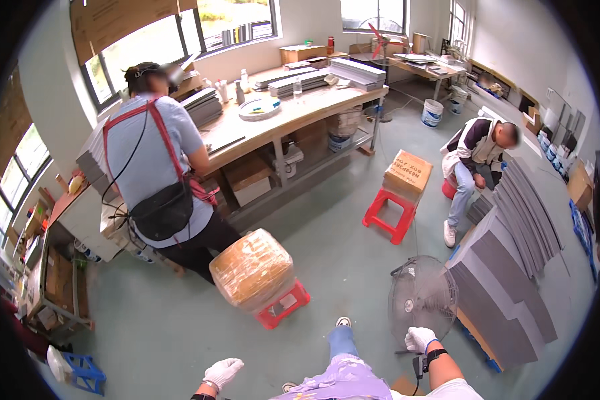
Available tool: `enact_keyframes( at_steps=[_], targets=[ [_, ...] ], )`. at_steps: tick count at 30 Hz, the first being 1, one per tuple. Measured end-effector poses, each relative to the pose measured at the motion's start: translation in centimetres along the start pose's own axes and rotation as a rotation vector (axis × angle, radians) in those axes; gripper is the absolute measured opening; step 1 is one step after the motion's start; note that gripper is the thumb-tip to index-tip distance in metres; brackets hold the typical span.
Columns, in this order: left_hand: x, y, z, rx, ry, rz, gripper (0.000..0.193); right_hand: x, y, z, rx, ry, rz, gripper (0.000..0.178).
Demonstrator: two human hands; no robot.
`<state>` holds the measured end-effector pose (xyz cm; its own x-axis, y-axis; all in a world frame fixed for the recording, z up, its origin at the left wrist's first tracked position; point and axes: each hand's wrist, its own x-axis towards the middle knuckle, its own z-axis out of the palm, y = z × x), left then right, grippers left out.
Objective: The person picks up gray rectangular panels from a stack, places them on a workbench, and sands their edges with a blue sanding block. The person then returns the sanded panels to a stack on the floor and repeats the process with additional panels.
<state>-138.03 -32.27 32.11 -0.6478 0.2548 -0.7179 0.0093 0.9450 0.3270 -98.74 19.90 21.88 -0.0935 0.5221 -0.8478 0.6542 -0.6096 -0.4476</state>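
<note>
My left hand (223,373), in a white glove, hangs at the lower left over the floor. It holds nothing, and its fingers lie loosely stretched. My right hand (420,339), gloved in white too, is closed, with nothing visible in it. Behind it in the picture stands a round black floor fan (423,297); whether they touch I cannot tell. A dark band with a small device and cable (421,365) sits at my right wrist. Ahead of my left hand, a brown carton wrapped in clear film (252,269) rests on a red plastic stool (284,306).
Tall stacks of grey sheets (497,293) stand right of the fan. A person (480,150) sits beside them. Another carton (407,175) rests on a red stool (389,215). A person (157,147) stands at the long workbench (247,137), left. A blue stool (85,372) is lower left.
</note>
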Motion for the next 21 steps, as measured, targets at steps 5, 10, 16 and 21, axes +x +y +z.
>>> enact_keyframes(
  at_steps=[5,10,16,21],
  targets=[
    [8.2,19.3,-3.7,-0.01,-0.049,0.254,0.049,6.1,-8.0,-5.7,0.16,0.023,-0.023,0.021],
    [14.1,33.3,-5.8,0.1,-0.059,0.397,0.052,10.2,-17.0,-9.7,0.219,-0.003,-0.059,0.027],
    [21.5,43.5,-8.6,0.263,-0.188,0.576,0.054,14.9,-28.2,-8.1,0.321,-0.062,-0.087,0.034],
    [33.2,53.6,-12.5,0.034,-0.249,0.437,0.06,21.0,-39.1,-6.0,0.403,-0.122,-0.053,0.025]
  ],
)
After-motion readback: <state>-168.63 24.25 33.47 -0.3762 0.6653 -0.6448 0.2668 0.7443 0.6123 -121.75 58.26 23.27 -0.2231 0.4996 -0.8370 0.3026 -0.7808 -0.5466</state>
